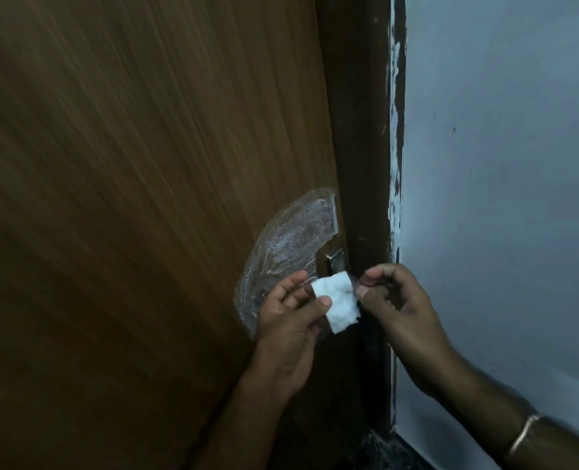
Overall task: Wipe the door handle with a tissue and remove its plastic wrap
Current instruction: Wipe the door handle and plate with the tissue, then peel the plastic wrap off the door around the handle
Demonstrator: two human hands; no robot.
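My left hand (286,320) pinches the tissue (337,301) just below the door handle (333,261). My right hand (394,296) pinches what looks like the plastic wrap (281,242) edge beside it. Risk: the thin film probably tears, leaving scraps stuck on the handle.

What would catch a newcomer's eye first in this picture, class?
The bright white tissue stands out low in the middle, gripped by the left hand, with the right hand pinching beside it. Just above, crinkled clear plastic wrap arcs over the brown door next to a bit of bare metal door handle. On the right, a pale wall contrasts sharply.
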